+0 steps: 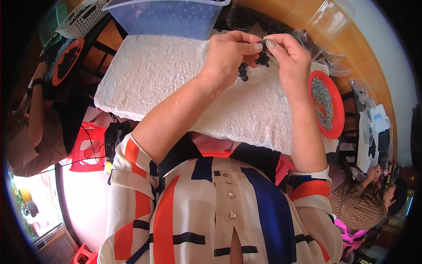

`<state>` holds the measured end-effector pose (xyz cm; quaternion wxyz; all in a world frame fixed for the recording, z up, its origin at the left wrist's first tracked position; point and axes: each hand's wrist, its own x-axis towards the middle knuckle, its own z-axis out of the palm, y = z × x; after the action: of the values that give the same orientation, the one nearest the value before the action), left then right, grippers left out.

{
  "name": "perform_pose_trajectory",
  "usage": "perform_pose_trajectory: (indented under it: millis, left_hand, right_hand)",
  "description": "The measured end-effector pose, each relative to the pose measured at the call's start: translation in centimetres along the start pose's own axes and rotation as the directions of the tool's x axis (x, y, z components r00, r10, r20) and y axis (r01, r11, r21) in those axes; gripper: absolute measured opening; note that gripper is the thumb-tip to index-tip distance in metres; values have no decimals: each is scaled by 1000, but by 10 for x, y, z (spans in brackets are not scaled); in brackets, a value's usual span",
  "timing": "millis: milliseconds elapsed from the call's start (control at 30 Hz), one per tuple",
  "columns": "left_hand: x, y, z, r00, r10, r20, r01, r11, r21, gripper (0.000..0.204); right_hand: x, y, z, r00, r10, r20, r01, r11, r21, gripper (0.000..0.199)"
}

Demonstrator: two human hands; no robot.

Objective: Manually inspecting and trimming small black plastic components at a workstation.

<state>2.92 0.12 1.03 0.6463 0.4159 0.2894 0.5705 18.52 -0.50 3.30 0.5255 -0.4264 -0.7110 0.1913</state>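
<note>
Pinching one small dark piece betw. both hands: left hand & right hand fingertips together, far centre over white towel. Few dark beads lie beneath; red tray at right holds many grey bits. Judged mid-job, much left.

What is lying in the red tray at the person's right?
The red tray holds a heap of small grey metal-looking pieces, too small to identify. Its bottom under the heap is covered, and the right forearm hides its near edge.

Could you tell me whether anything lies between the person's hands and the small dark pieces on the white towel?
Nothing visible does. The left hand and right hand pinch a tiny part directly above the dark pieces on the towel.
</note>
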Motion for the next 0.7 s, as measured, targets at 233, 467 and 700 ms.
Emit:
perform_pose_trajectory:
  millis: [233, 467, 700]
  left_hand:
    - [0, -1, 0, 1000, -10, 20, 10, 1000, -11, 13]
    - [3, -3, -2, 999, -41, 12, 42, 993, -114, 9]
    - [3, -2, -5, 990, -126, 69, 136, 976, -170, 10]
  right_hand:
    - [0, -3, -3, 949, -303, 87, 313, 876, -367, 7]
    - [-2, -7, -8, 958, -269, 101, 287, 920, -266, 8]
    - [-9, -8, -3, 961, -248, 124, 276, 908, -316, 19]
